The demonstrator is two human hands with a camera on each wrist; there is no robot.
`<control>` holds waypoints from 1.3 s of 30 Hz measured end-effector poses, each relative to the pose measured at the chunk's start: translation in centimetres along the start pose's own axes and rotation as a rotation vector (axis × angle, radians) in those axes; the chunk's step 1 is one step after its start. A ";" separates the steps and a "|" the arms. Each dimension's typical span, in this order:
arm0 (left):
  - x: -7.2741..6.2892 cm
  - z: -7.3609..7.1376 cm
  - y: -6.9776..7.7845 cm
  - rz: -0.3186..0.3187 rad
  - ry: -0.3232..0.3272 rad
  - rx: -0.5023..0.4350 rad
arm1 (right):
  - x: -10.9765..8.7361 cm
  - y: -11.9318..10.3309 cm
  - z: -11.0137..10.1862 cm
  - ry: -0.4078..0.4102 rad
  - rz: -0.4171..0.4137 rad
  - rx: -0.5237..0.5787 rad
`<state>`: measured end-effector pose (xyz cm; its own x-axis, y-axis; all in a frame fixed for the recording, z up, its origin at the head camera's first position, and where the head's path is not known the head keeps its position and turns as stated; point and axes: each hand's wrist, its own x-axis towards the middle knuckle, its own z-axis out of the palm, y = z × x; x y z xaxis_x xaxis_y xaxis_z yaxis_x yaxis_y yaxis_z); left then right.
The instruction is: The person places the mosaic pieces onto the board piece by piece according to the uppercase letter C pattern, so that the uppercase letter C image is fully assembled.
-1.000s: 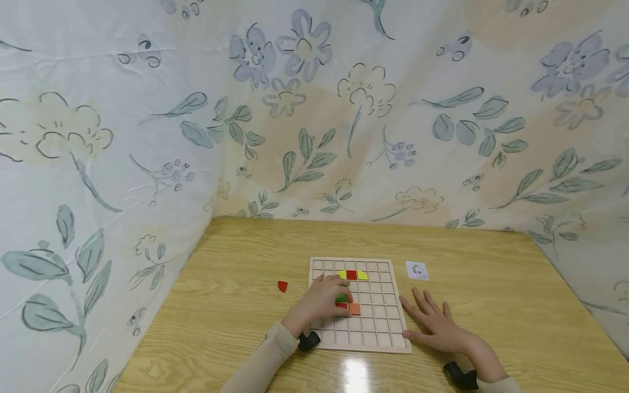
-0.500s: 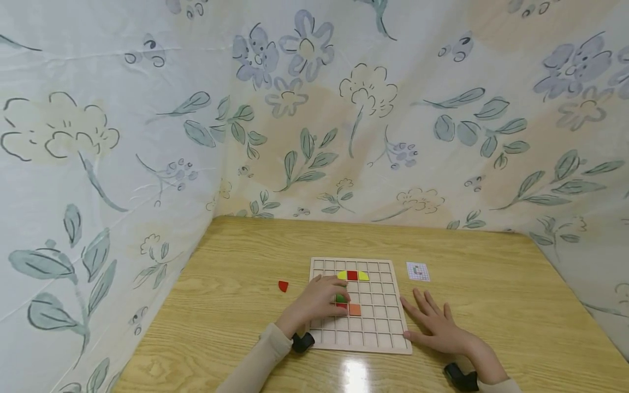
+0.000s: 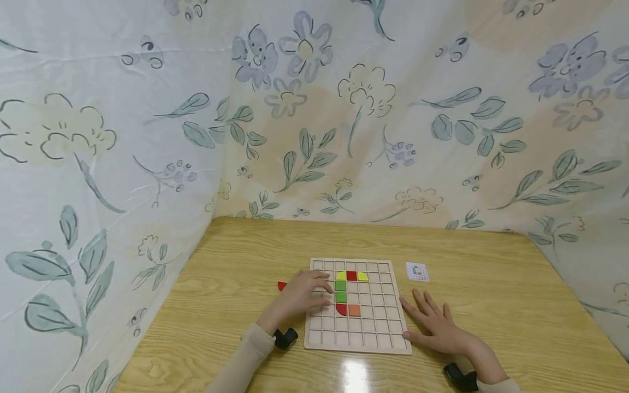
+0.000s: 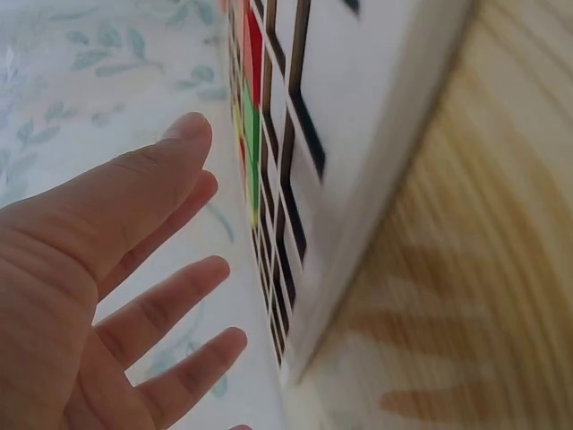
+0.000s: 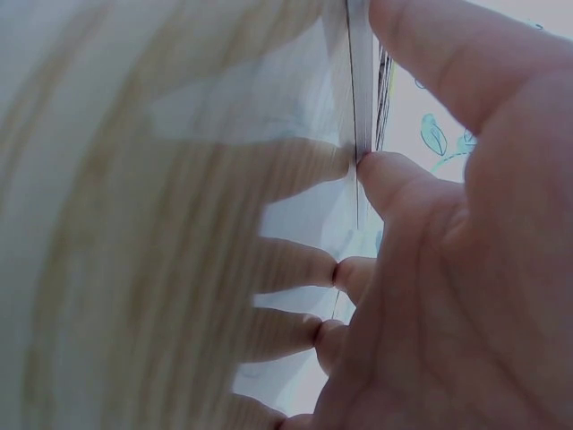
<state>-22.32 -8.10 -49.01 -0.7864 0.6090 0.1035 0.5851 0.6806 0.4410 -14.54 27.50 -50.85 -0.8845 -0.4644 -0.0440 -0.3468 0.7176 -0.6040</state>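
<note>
A wooden grid board (image 3: 357, 350) lies on the table. In its cells sit a yellow quarter-round tile (image 3: 341, 276), a red square tile (image 3: 351, 276), another yellow quarter-round (image 3: 363, 277), two green tiles (image 3: 340, 297), a red quarter-round tile (image 3: 341, 309) and an orange square tile (image 3: 354, 310). Over the board's left side hovers my left hand (image 3: 297, 297), its fingers loosely bent and holding nothing; the left wrist view shows a gap between thumb and fingers. My right hand (image 3: 437, 326) rests with spread fingers on the table, thumb and fingertip touching the board's right edge.
Left of the board lies a loose red piece (image 3: 282, 285), partly hidden behind my left hand. A small printed pattern card (image 3: 417, 271) is to the board's upper right. Floral cloth (image 3: 314, 164) hangs behind and beside the wooden table (image 3: 236, 262).
My left hand has drawn back leftward from the tiles, uncovering the green tiles and the red quarter-round. It now covers part of the loose red piece. My right hand stays put.
</note>
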 end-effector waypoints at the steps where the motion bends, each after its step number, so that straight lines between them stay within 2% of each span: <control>1: -0.1 -0.1 -0.3 -0.007 0.006 -0.005 | 0.0 0.0 0.0 0.000 0.000 -0.001; 9: -1.3 -1.0 -2.5 -0.074 0.026 0.027 | 0.1 0.1 -0.1 -0.003 0.000 -0.019; 17: -3.0 -2.5 -4.5 -0.039 0.097 -0.052 | 0.2 0.2 -0.3 0.002 -0.008 -0.019; 24: -3.7 -3.2 -6.5 -0.057 0.074 -0.050 | 0.2 0.5 -0.3 -0.007 -0.001 -0.020; 31: -4.0 -4.0 -8.5 -0.016 0.045 -0.042 | 0.3 0.6 -0.5 -0.013 0.002 -0.026; 39: -4.1 -4.5 -9.7 0.002 0.029 -0.038 | 0.4 0.5 -0.6 -0.017 0.002 -0.029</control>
<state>-25.67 -19.06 -49.69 -0.7912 0.5976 0.1301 0.5789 0.6632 0.4744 -15.23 28.00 -50.67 -0.8800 -0.4712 -0.0589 -0.3538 0.7333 -0.5806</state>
